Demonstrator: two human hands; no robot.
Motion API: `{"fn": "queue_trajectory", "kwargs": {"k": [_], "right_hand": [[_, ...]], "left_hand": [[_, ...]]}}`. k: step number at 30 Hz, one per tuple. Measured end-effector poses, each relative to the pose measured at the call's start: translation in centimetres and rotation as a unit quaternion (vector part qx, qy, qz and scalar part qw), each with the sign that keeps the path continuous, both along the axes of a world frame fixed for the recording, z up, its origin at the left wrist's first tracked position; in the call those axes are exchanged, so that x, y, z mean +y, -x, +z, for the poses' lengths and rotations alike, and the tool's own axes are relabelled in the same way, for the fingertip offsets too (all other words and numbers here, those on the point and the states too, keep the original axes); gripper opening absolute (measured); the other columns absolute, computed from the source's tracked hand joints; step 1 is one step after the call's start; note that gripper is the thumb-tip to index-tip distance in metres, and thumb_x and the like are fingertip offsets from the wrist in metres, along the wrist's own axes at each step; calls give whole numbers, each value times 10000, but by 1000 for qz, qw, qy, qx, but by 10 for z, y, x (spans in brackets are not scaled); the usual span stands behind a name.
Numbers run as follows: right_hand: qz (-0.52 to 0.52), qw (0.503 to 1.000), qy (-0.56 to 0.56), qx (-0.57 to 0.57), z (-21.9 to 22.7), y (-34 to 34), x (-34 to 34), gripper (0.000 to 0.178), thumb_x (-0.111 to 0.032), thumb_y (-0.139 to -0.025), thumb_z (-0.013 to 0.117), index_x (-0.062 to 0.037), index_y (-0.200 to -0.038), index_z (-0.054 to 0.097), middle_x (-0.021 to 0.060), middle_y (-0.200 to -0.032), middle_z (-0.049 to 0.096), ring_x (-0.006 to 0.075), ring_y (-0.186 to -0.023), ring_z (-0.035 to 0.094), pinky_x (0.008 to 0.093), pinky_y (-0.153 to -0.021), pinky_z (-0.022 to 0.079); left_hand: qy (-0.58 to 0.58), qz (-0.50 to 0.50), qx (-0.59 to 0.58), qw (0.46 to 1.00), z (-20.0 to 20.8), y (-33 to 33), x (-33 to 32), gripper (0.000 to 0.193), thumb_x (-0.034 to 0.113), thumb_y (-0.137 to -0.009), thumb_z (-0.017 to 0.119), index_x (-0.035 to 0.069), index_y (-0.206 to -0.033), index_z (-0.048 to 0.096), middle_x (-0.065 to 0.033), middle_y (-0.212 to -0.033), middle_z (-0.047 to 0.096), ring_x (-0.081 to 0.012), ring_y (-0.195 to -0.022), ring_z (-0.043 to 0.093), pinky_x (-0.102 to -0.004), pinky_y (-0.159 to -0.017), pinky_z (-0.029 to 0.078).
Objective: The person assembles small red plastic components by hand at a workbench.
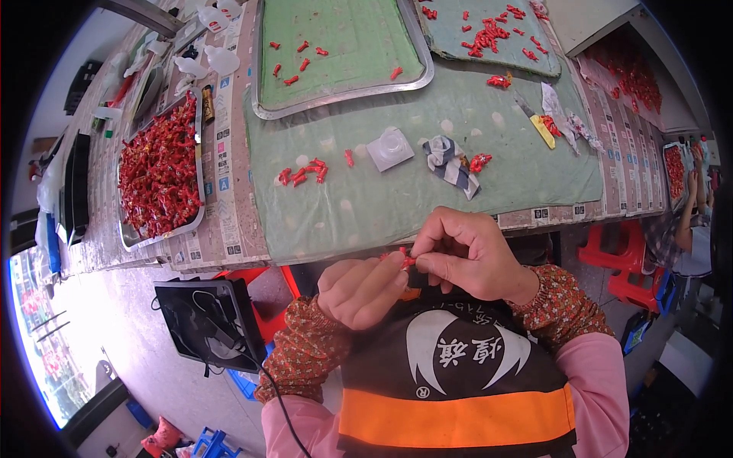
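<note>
Close above my apron, at the table's front edge, a small red moulded piece [400, 259] sits between my hands. My left hand [362, 291] is closed, its thumb and fingers pinching the piece. My right hand [467, 253] is also closed, thumb against forefinger at the piece's right end; whatever lies between those tips is too small to make out. On the green cloth [343, 217] ahead are several similar red pieces [305, 172], a pale square block with a round top [389, 148], and a striped rag [450, 164] with a red piece beside it.
A metal tray heaped with red pieces [160, 168] stands at left, near white squeeze bottles [221, 59]. Beyond the cloth lies a green-lined tray [343, 46]. A yellow-handled knife [540, 130] rests at right. Red stools [626, 259] and another person's arm [691, 191] are far right.
</note>
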State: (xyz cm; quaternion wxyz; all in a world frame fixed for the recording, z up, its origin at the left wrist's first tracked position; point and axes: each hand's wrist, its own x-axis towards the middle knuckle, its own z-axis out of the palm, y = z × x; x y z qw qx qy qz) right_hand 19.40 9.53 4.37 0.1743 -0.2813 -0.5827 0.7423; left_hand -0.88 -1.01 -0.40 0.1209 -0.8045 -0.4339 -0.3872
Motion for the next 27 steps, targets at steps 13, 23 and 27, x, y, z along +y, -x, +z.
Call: {"fn": "queue_trajectory", "kwargs": {"k": [13,23,27], "right_hand": [[0,997,70,-22,5,5,1,82,-24,-929,635,-7,-982,575,21,-819,624,51,-642,607,193,-522,510],[-67,996,-57,2,11,3,19,277,-81,-961,607,-20,-1221,531,24,-953,592,37,-746,563,180,-583,480],[-96,991,-87,-38,12,-8,25,211,-103,-982,585,-13,-1171,558,27,-924,603,36,-717,567,170,-580,479]], "left_hand": [[-5,15,-55,998,-3,0,0,288,66,-794,722,77,-1063,622,-84,-1106,707,-158,-825,624,-278,-703,476],[76,198,-470,857,-3,28,29,219,38,-869,701,42,-1062,596,-59,-996,645,-150,-910,581,-274,-771,434],[30,286,-548,785,17,109,37,183,115,-902,709,30,-1041,625,-38,-1008,612,-93,-902,542,-239,-764,420]]}}
